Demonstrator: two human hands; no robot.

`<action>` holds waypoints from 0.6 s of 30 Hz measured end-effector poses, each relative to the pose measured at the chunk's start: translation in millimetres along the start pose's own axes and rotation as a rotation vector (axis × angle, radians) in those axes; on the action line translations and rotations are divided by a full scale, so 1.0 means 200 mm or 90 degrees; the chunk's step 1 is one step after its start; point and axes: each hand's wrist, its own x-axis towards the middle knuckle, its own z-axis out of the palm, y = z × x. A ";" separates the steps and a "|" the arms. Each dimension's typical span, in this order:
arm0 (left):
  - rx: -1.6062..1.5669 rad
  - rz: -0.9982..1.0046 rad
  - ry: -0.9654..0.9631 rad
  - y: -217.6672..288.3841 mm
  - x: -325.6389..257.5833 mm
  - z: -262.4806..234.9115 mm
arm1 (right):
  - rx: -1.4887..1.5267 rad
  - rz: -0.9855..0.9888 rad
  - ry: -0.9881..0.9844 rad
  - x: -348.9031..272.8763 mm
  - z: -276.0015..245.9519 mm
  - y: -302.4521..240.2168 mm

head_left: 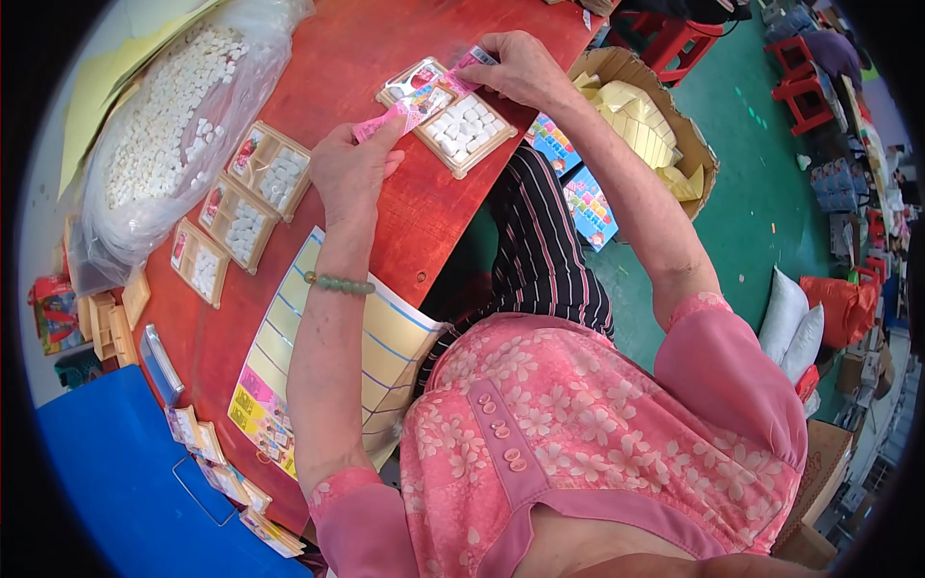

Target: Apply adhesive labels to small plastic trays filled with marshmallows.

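Note:
A pink printed strip (416, 104) is stretched slantwise over a small wooden tray (461, 172) on the red table. My left hand (353, 171) pinches its near-left end. At its far-right end, my right hand (520, 69) has the thumb and fingers closed on it. White block-like pieces (464, 127) fill the near compartment of the tray, and a printed picture card (420, 75) lies in the far part. The strip hides some of the middle of the tray. Left of my left hand, three similar trays (253, 262) with white pieces stand in a staggered row.
A clear plastic bag (159, 226) of white pieces lies at the far left. A printed sheet (390, 332) hangs over the near table edge, under my left forearm. Right of the table are blue printed boxes (590, 207) and an open carton (708, 144) with yellow sheets.

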 end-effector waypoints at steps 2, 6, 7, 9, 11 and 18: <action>0.014 0.007 0.014 0.01 0.00 0.01 | -0.015 -0.023 0.013 0.00 0.00 0.00; 0.066 0.049 0.025 -0.02 0.00 0.01 | -0.035 -0.010 0.009 0.00 -0.01 -0.02; 0.066 0.049 0.029 -0.02 0.01 0.02 | -0.036 0.007 0.004 0.00 -0.01 -0.02; 0.094 0.059 0.033 -0.03 0.01 0.02 | -0.034 0.001 0.001 0.00 -0.01 -0.02; 0.107 0.066 0.037 -0.04 0.01 0.02 | -0.032 -0.003 0.001 0.00 -0.01 -0.01; 0.206 0.053 0.020 -0.02 0.02 0.02 | -0.042 -0.007 0.004 -0.01 -0.01 -0.04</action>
